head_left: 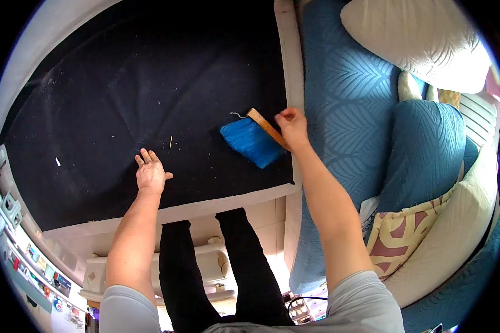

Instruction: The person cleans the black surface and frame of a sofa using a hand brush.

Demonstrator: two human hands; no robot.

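A black cloth (111, 100) with pale specks and faint creases lies spread before me. My left hand (150, 173) rests on it near the front edge, fingers spread, holding nothing. A thin tan sliver (170, 142) lies just to the right of that hand. The brush (253, 140), with blue bristles and a wooden handle, lies on the cloth at the right. Beside its handle, my right hand (292, 126) is closed with the fingertips pinched together. Whatever is between them, if anything, is too small to make out.
A blue quilted sofa (344, 127) runs along the right, with a white cushion (416, 39) and a patterned cushion (403, 236). A small white scrap (58, 161) sits on the cloth at the left. Cluttered shelves (39, 266) stand at the lower left.
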